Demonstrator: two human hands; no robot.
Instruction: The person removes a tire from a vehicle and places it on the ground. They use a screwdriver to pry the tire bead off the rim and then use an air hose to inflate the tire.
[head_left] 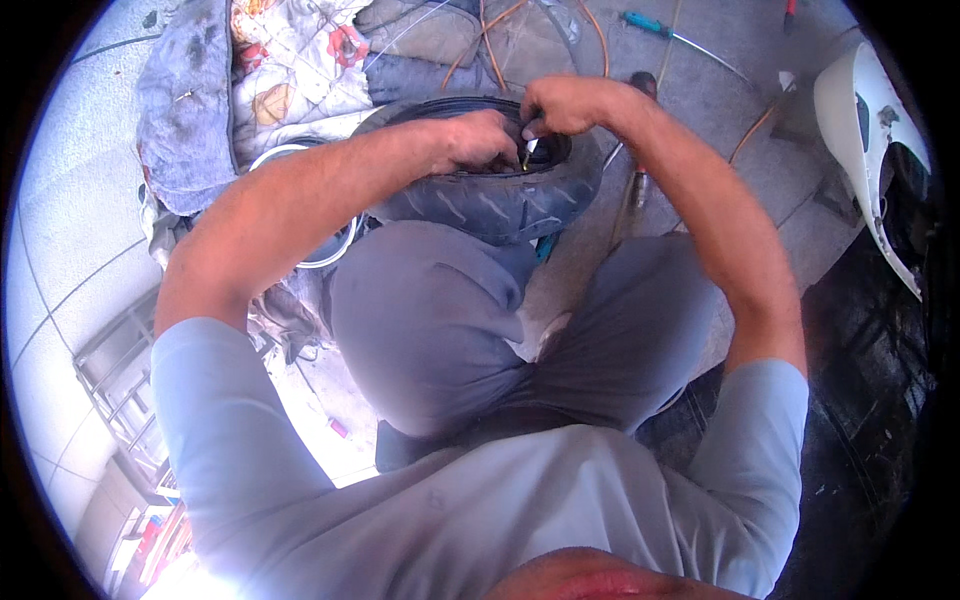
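A black treaded tyre (pixel 490 207) lies on its side on the floor in front of my knees. My left hand (pixel 484 142) is closed, its fingers curled down at the near inner rim of the tyre. Over the tyre's opening is my right hand (pixel 565 106), fingers pinched and pointing down. A small piece with white and yellow parts (pixel 530 150) shows just below the right fingertips, beside the left fingers. I cannot make out its kind, and my left fingertips are hidden.
Right of the tyre lies a dark-handled tool (pixel 640 190); beyond it, a blue-handled screwdriver (pixel 648 22). A white curved panel (pixel 866 130) stands far right. Grey and patterned cloths (pixel 186 110) lie at left, near a round white rim (pixel 335 258). Orange cord (pixel 757 135) crosses the floor.
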